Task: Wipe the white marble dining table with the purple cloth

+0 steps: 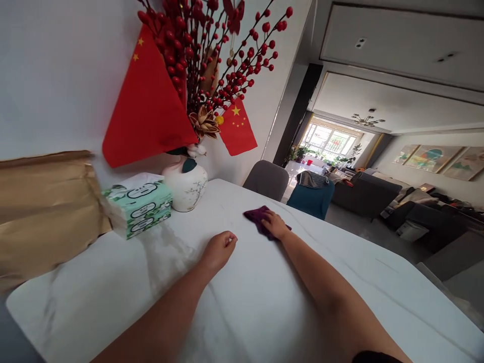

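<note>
My right hand (275, 225) presses down on a crumpled dark purple cloth (260, 218) that lies on the white marbled tabletop (242, 282). Its fingers are bent over the cloth, and part of the cloth shows on both sides of the hand. To the left, my left hand (220, 248) is curled into a loose fist just over the table. Nothing shows between its fingers, and it is apart from the cloth. Both forearms reach in from the bottom of the head view.
By the wall stand a white vase (185, 186) with red berry branches and flags, a green tissue pack (141, 204) and a brown paper bag (49, 212). A grey chair (266, 180) and a blue chair (310, 197) stand beyond the table's far edge.
</note>
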{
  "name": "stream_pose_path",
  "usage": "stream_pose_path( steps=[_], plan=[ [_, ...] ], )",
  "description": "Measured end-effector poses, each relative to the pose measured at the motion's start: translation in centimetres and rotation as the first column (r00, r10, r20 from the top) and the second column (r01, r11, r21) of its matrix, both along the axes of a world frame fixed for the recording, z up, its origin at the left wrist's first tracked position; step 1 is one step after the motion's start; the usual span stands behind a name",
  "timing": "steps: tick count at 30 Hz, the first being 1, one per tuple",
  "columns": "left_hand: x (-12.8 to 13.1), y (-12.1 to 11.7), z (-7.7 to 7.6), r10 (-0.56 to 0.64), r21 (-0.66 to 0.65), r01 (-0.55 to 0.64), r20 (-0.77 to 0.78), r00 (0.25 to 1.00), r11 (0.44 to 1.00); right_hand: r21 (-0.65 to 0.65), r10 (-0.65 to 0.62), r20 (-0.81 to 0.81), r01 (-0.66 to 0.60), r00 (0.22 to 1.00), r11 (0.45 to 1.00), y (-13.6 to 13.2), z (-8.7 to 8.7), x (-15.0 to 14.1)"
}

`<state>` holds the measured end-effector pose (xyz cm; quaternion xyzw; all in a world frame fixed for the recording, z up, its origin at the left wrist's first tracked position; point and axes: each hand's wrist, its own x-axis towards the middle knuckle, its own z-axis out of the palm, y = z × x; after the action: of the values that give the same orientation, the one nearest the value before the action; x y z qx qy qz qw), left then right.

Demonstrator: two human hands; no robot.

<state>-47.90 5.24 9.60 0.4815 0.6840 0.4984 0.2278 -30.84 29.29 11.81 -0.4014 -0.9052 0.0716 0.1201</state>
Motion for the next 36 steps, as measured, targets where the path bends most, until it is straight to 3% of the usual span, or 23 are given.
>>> stream_pose_path(
  steps=[4,7,9,12,17,20,23,26,29,30,32,34,36],
  plan=[
    [0.4,0.1,-0.5,-0.010,-0.015,0.010,-0.005,1.000,1.000,-0.061,-0.250,0.025,0.251,0.968,0.966,4.9,1.3,-2.6],
    [0.7,0.1,-0.6,-0.009,-0.026,0.008,-0.011,1.000,1.000,-0.081,-0.372,0.041,0.375,0.927,0.924,6.7,1.6,-4.6],
    [0.7,0.0,-0.5,-0.001,-0.029,0.001,-0.017,1.000,1.000,-0.074,-0.401,0.043,0.403,0.915,0.912,6.8,1.6,-5.3],
    [0.7,-0.1,-0.1,0.021,-0.016,-0.022,-0.027,0.999,1.000,-0.041,-0.342,0.043,0.344,0.939,0.938,5.4,1.4,-4.9],
    [0.4,-0.1,0.3,0.053,0.022,-0.052,-0.058,0.997,0.998,0.017,-0.138,0.039,0.137,0.990,0.990,-0.4,0.2,-1.4],
    [0.3,0.0,0.5,0.070,0.054,-0.066,-0.081,0.994,0.996,0.088,0.127,-0.042,-0.123,0.991,0.988,-5.9,-1.4,1.8],
    [0.2,0.1,0.7,0.069,0.064,-0.063,-0.102,0.992,0.996,0.154,0.405,-0.117,-0.386,0.907,0.909,-12.7,-2.7,5.2],
    [0.4,0.1,0.8,0.044,0.052,-0.037,-0.128,0.991,0.998,0.144,0.545,-0.141,-0.528,0.826,0.837,-18.9,-3.2,8.1],
    [0.8,0.0,0.9,-0.009,0.022,0.013,-0.156,0.988,1.000,0.050,0.636,-0.155,-0.637,0.756,0.769,-21.5,-2.5,9.6],
    [0.9,0.0,0.9,-0.029,0.007,0.030,-0.165,0.986,1.000,0.012,0.639,-0.194,-0.650,0.744,0.760,-21.1,-2.0,9.6],
    [1.0,0.0,0.8,-0.065,-0.023,0.062,-0.182,0.981,0.998,-0.042,0.534,-0.327,-0.577,0.780,0.816,-18.7,-1.0,9.1],
    [1.0,0.0,0.6,-0.092,-0.047,0.085,-0.195,0.976,0.995,-0.072,0.314,-0.417,-0.376,0.853,0.924,-14.5,0.1,7.8],
    [1.0,-0.1,0.5,-0.109,-0.060,0.099,-0.203,0.973,0.993,-0.073,0.144,-0.315,-0.175,0.938,0.982,-10.0,0.9,6.2]
  ],
)
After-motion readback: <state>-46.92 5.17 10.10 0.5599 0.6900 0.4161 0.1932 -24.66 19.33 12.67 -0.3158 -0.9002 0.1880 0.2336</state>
